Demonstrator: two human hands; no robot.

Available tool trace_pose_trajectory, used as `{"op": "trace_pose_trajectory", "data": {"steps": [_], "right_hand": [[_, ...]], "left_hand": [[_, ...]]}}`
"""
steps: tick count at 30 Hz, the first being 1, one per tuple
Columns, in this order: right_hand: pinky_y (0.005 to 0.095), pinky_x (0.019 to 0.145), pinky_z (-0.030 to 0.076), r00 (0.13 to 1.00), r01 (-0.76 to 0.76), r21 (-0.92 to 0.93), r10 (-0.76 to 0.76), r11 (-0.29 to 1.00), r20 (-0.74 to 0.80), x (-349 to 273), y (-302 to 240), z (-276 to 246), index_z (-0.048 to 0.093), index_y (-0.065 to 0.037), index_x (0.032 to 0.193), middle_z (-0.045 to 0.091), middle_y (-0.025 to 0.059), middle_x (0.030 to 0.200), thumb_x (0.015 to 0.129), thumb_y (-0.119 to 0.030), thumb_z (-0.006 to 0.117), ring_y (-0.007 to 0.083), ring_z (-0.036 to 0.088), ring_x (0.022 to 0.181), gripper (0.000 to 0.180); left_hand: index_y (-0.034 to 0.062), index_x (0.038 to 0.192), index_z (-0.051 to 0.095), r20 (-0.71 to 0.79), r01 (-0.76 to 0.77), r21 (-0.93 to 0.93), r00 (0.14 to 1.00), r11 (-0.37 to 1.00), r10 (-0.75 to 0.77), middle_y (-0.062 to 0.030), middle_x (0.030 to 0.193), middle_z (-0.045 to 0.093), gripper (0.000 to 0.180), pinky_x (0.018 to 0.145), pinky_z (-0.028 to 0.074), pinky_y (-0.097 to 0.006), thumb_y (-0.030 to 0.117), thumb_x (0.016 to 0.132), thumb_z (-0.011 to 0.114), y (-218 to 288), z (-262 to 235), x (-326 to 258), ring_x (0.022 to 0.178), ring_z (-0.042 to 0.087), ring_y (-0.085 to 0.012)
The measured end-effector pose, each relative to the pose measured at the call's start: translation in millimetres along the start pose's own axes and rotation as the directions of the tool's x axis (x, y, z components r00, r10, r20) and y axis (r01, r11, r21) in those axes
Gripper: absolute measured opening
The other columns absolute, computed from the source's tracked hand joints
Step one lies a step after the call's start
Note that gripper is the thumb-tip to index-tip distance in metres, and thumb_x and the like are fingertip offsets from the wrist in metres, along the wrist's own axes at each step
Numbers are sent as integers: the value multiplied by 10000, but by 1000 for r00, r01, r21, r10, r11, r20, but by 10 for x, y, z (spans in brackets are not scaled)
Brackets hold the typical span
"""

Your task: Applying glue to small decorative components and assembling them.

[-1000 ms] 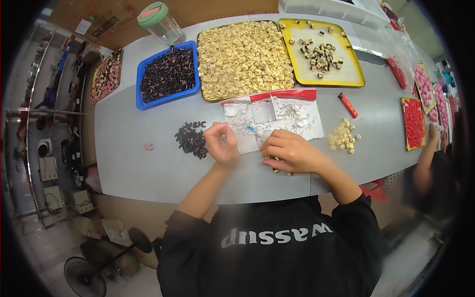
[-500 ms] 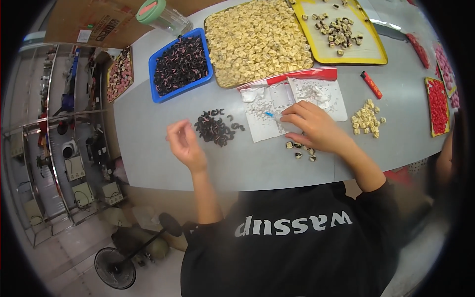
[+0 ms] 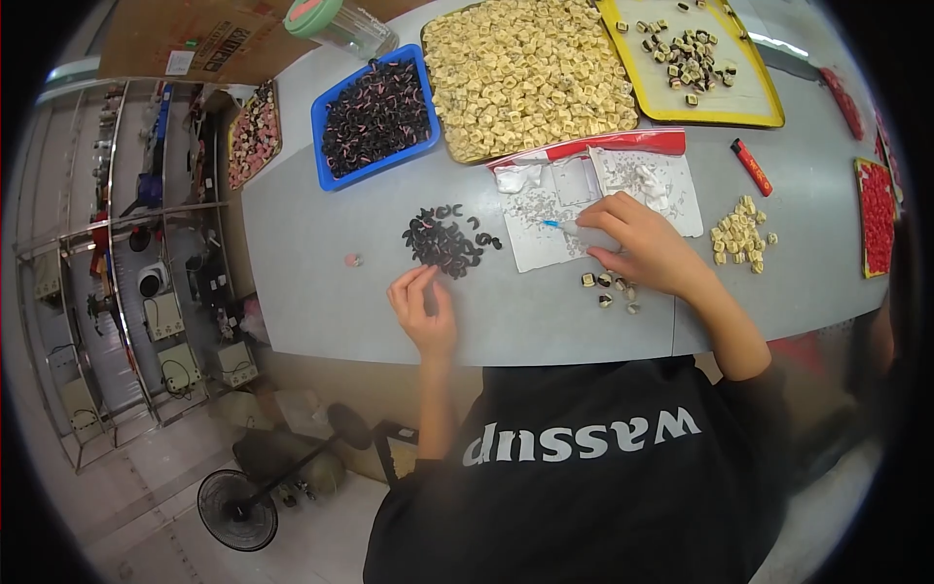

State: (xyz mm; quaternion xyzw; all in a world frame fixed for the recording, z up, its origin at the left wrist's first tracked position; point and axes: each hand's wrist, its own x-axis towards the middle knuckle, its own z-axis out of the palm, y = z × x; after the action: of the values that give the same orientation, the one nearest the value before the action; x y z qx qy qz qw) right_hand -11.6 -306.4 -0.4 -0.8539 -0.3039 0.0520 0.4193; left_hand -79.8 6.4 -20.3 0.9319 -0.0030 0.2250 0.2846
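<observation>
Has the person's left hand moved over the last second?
Yes. The left hand left the clear bags and went left, now beside the pile of black pieces.

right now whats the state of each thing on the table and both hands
left hand: fingers pinched, beside the pile of black parts
right hand: holds a blue-tipped tool over the clear bags
blue tray: full of dark parts
big tray: heaped with cream pieces
yellow tray: mostly bare
jar: lying tilted, lid on
</observation>
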Motion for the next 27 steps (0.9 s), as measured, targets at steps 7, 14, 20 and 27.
{"op": "trace_pose_trajectory", "data": {"steps": [7, 14, 20, 27], "right_hand": [[349, 809, 472, 1000, 26, 26, -26, 999, 7, 28, 28, -43, 560, -58, 1044, 572, 83, 1011, 742, -57, 693, 280, 546, 973, 329], [350, 801, 472, 998, 62, 29, -62, 998, -8, 26, 33, -57, 565, -55, 1038, 570, 90, 997, 748, -45, 685, 284, 552, 950, 314], [352, 813, 466, 997, 70, 63, -69, 996, -17, 30, 42, -27, 567, -48, 1032, 571, 95, 997, 751, -35, 677, 288, 549, 955, 302], [353, 819, 462, 994, 93, 111, -86, 989, -70, 34, -3, -34, 574, -38, 1032, 580, 103, 1016, 753, -17, 679, 287, 551, 965, 299]], "left_hand": [[31, 992, 631, 41, -31, 42, 999, 999, 29, -111, 1028, 572, 201, 857, 421, -356, 4, 799, 579, 22, 27, 18, 984, 518, -266], [32, 1017, 637, 27, -27, 44, 999, 999, 26, -105, 1062, 566, 216, 879, 409, -364, 31, 810, 574, 85, 8, 52, 1017, 501, -266], [57, 1013, 654, 27, -3, 63, 1000, 998, 1, -82, 1084, 586, 209, 906, 397, -365, 50, 813, 595, 171, 25, 328, 1041, 492, -261], [42, 932, 661, 243, -221, 28, 947, 975, 208, -60, 1031, 632, 180, 862, 441, -361, 31, 753, 649, 212, 120, 853, 1024, 527, -270]]}}
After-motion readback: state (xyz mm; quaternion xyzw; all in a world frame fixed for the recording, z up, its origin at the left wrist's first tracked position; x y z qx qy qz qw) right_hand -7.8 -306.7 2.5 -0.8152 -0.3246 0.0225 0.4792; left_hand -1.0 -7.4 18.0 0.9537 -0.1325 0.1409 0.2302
